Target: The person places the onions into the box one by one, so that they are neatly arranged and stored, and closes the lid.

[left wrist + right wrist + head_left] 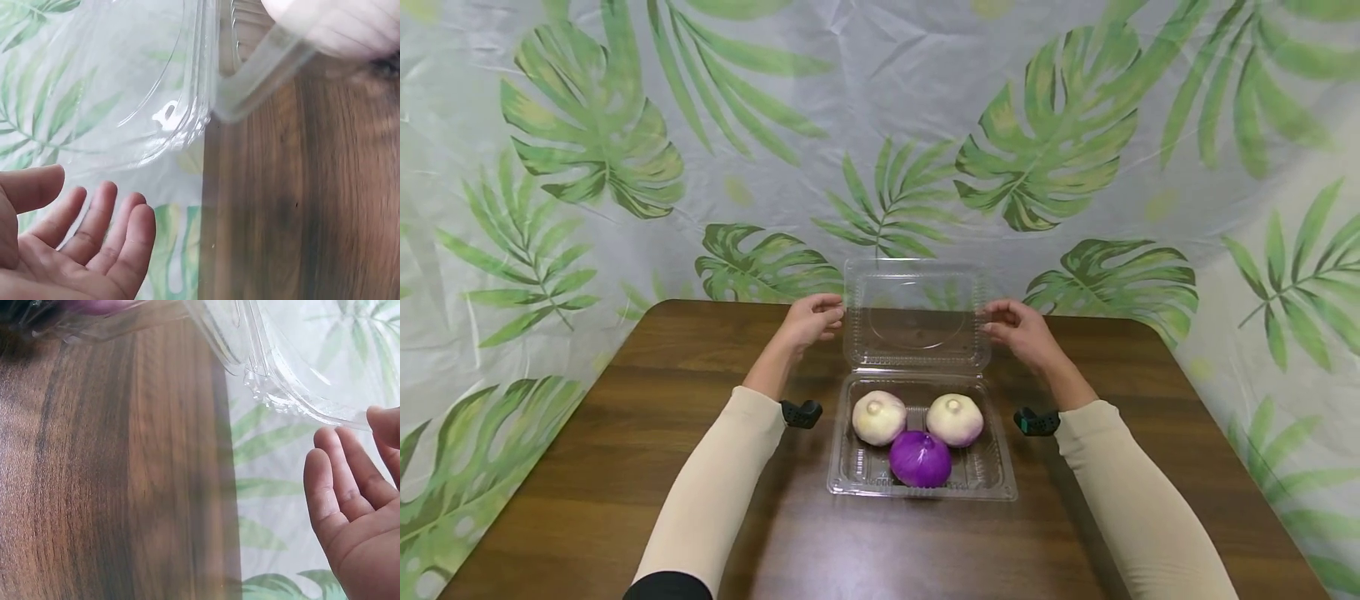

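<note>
A clear plastic clamshell container [842,479] lies on the table with its lid [917,312] raised upright at the back. Two pale, purple-tinged turnip-like bulbs [879,418] sit side by side in the tray, and a purple onion [921,459] lies in front of them. At the lid's left edge is my left hand [812,321], its fingers loosely bent; in the left wrist view, thumb and fingers stand apart with nothing between them. My right hand [1017,332] pinches the lid's right edge between thumb and forefinger, the forefinger mostly hidden behind the thumb in the right wrist view.
The brown wooden table [625,467] ends just behind the container. A leaf-printed curtain [895,125] hangs behind and at both sides. Black wrist devices [1036,422] sit near the container's left and right sides.
</note>
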Available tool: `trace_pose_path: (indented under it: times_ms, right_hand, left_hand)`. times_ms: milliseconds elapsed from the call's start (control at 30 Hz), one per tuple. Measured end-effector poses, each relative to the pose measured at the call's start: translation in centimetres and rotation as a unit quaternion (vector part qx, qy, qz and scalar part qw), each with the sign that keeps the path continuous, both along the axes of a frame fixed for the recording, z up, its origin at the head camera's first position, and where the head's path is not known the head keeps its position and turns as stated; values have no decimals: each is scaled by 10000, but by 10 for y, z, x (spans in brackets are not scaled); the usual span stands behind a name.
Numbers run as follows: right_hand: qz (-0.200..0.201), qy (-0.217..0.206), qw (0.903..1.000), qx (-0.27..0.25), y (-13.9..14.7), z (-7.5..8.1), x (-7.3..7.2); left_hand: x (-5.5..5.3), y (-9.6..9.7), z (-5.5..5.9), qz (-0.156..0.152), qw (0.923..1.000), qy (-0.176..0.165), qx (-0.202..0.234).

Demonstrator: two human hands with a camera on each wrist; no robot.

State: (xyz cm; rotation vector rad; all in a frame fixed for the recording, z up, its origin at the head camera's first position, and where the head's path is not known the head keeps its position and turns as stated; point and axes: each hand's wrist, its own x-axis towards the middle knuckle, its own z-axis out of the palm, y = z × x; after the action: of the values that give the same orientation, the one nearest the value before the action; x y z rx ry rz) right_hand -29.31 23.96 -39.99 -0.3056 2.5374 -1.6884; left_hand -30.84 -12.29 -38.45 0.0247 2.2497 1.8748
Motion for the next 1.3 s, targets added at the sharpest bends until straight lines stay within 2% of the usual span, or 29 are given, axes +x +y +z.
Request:
trace_pose_path:
  times_ms: [200,367,667,933,1100,1300]
  right_hand:
    - [-177,80,9998,74,-2,-3,-2]
    - [-240,82,9997,25,0,-3,-3]
    - [-248,74,9997,6,3,1,-1]
    - [-287,76,9995,-66,5,4,0]
    - [-324,56,9994,49,5,8,-1]
    - [-465,242,9984,192,6,15,-2]
  left_hand:
    - [-4,9,-7,226,9996,62,171]
    - [-4,9,-8,414,9984,39,394]
    - [0,10,-4,441,9970,95,632]
    - [3,11,-1,335,9960,258,790]
    - [3,13,0,458,9942,271,940]
    - [2,15,1,463,9944,385,868]
